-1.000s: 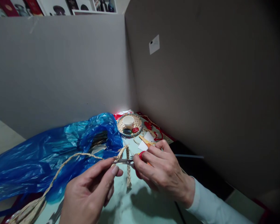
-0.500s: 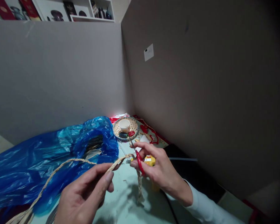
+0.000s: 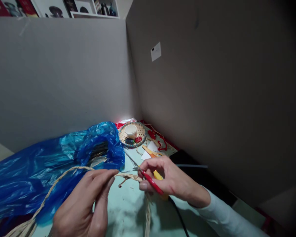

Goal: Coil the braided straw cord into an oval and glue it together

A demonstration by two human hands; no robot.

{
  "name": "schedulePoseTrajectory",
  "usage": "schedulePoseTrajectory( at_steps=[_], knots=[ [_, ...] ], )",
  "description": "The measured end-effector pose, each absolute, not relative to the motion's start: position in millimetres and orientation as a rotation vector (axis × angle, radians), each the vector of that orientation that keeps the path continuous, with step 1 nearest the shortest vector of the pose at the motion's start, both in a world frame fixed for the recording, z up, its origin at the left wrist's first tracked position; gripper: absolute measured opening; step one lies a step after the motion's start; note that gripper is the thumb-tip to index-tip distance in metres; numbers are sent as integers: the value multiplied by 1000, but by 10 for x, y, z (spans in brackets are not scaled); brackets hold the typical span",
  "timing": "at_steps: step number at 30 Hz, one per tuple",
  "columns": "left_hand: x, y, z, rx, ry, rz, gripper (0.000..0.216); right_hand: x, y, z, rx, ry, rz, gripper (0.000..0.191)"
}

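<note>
A pale, straw-like plaited cord (image 3: 132, 176) stretches between my two hands. My left hand (image 3: 85, 202) pinches it between thumb and fingertips. A short, frayed strand sticks out below the cord. My right hand (image 3: 166, 179) grips the cord's other side and also holds a red-handled tool (image 3: 151, 182) with a long, thin metal point aimed up and left; its exact kind I cannot make out. Below the right fingers hangs a braided length (image 3: 147, 217). To the left, a twisted strand (image 3: 53, 189) runs over blue plastic into a loose bundle at the lower left.
The blue plastic bag (image 3: 64, 144) covers the table's left. At the back, a woven tray (image 3: 121, 133) bears a white cup (image 3: 130, 131). Orange-handled scissors (image 3: 150, 151) lie beyond my right hand, which partly hides a yellow tool (image 3: 158, 174) with a black cable (image 3: 179, 210). Grey partitions enclose the corner.
My left hand has turned, its fingers now closer together. The red-handled tool tilts further left, and the frayed strand shows on the cord. The braided length hangs lower.
</note>
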State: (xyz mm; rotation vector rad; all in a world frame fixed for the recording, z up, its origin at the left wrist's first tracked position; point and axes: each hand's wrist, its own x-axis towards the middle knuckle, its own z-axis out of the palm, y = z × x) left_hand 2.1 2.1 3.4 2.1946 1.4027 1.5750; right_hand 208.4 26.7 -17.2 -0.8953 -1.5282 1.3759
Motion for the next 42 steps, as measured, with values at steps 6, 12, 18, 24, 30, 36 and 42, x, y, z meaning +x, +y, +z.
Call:
schedulePoseTrajectory(
  at_steps=[6,12,18,24,30,36,42],
  knots=[
    [-59,110,11,2243,1390,1223,10,2026,270,-143,-1006,-1491,1210,32],
    [-109,158,-27,2215,1430,1277,8,1971,288,-213,-1002,-1424,1167,33],
    [-168,416,-7,1171,1352,1146,22,2012,376,-319,-1073,-1394,922,37],
    [20,430,-217,994,1263,1014,20,1942,367,-370,-1044,-1468,893,36],
    [136,288,-264,1237,1268,922,27,1892,348,-347,-966,-1335,1033,45],
    [202,225,-253,1410,1320,938,19,1920,378,-334,-936,-1193,1182,38],
    [229,75,-196,1260,1309,995,28,1981,403,-354,-825,-1088,1401,39]
  ],
)
